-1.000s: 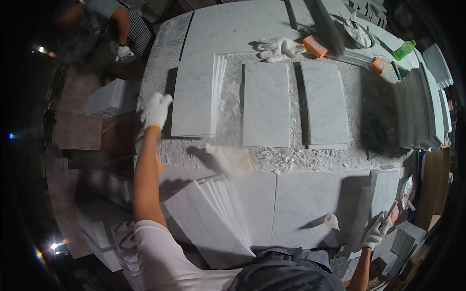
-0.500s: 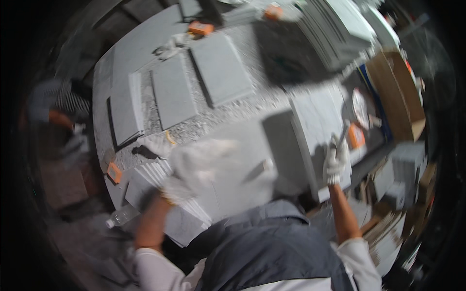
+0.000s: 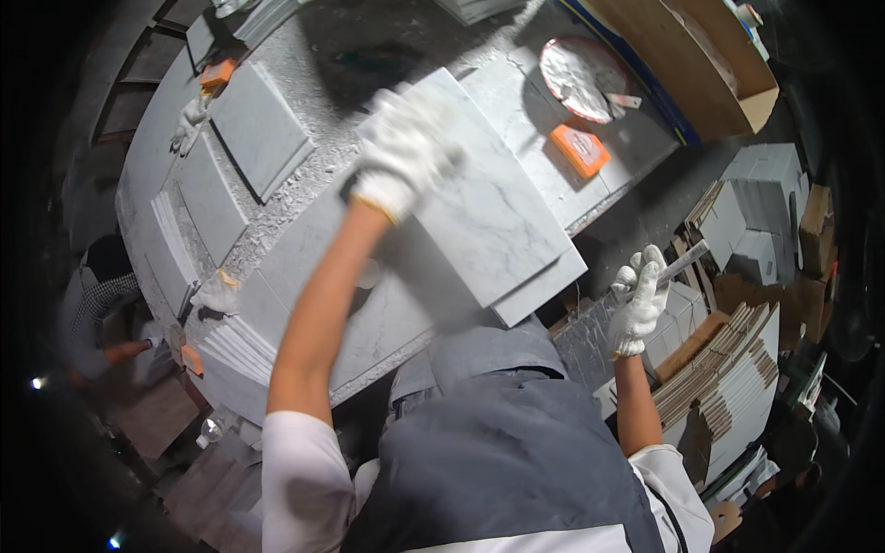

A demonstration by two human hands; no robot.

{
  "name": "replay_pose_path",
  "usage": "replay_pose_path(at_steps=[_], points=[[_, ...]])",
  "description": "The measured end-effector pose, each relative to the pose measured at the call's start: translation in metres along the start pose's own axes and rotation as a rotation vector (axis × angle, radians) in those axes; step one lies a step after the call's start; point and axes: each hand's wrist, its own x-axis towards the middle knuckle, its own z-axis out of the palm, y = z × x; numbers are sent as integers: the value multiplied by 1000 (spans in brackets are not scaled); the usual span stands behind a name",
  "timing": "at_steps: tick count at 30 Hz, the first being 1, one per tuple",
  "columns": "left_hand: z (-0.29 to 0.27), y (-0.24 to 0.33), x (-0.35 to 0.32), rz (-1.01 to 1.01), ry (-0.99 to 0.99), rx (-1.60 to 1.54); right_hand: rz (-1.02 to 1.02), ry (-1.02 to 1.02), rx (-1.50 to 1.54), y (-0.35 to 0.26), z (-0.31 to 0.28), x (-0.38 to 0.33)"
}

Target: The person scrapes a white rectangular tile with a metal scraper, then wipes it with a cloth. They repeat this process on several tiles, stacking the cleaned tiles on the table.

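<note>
My left hand (image 3: 401,152), in a white knit glove with a yellow cuff, is over the left edge of a stack of grey-veined white marble tiles (image 3: 502,207). Motion smears its fingers, so their grip cannot be made out. Out past the table's right side, my right hand (image 3: 639,309), gloved too, is closed around a narrow, flat grey tool (image 3: 685,261) that sticks out to the upper right. Its exact kind is unclear. Under my left forearm a small pale round object (image 3: 369,274) partly shows on a slab.
A bowl of white paste (image 3: 576,69) with a spatula and an orange block (image 3: 579,152) stand beyond the stack. Behind them is a cardboard box (image 3: 682,46). More marble tiles (image 3: 263,129) lie left on gritty rubble. Bundled cardboard (image 3: 724,369) stands right. Another person (image 3: 92,295) is far left.
My left hand has moved from the tiles at left to the marble stack. My right hand, still holding the grey tool, has left the stack for the right side. The view has shifted rightward.
</note>
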Motion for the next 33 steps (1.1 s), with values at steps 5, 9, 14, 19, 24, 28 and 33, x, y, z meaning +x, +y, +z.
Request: replay_pose_path(at_steps=[5,9,14,19,24,28,33], points=[[-19,-11,55,-46,-310,2,48,-59,-49,6,-18,22],[-65,133,-12,309,-528,-198,99,-100,-54,10,0,35],[-42,175,-81,488,122,-664,69,-184,-63,6,21,57],[-2,22,-20,-100,-635,-101,16,-275,-105,8,28,74],[-10,27,-8,-36,-108,-80,62,-303,-71,22,27,67],[-51,154,-55,353,-145,-546,161,-328,-110,26,28,63],[-74,196,-72,360,-39,-1076,204,-481,-346,20,35,69]])
